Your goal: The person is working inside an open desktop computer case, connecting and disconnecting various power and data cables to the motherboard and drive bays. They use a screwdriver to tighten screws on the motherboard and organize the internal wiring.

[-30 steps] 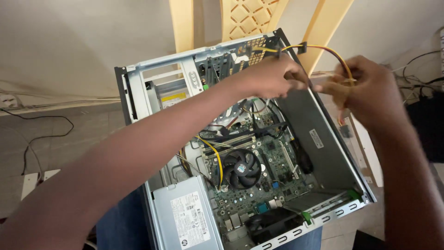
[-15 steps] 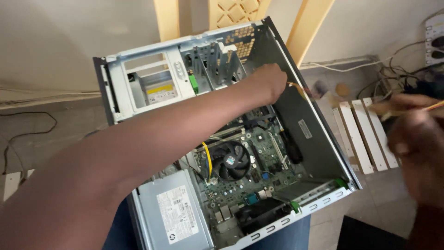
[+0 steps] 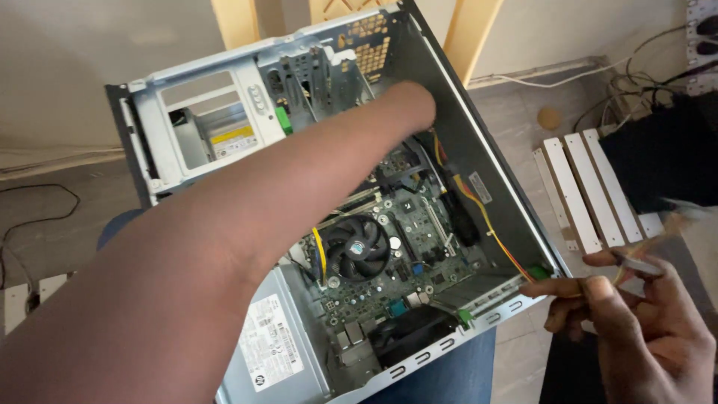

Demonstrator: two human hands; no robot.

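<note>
So the open desktop case [image 3: 479, 161] is propped on the lap, side panel off, and the yellow-and-red cable [image 3: 490, 228] is what's being worked on right now. It's run from deep by the upper corner of the board, down along the inside of the right wall, and out over the lower edge, where the loose end is pinched between thumb and fingertips of the right hand [image 3: 636, 329], a narrow, closed grip on the wire just outside the case. The left hand [image 3: 419, 101] is reached far in toward the drive cage [image 3: 206, 131] end, and its fingers are hidden behind the wrist, so whether anything is gripped there can't be told. The step looks like a cable being freed or routed, with the far end handled inside and the slack managed outside. For the next move, the connector at the inner end probably needs to be located by feel and worked straight, with the wire kept clear of the fan [image 3: 357, 247] and the motherboard [image 3: 404, 254] sockets so nothing gets snagged or yanked sideways. The power supply [image 3: 273, 352] is left untouched.
</note>
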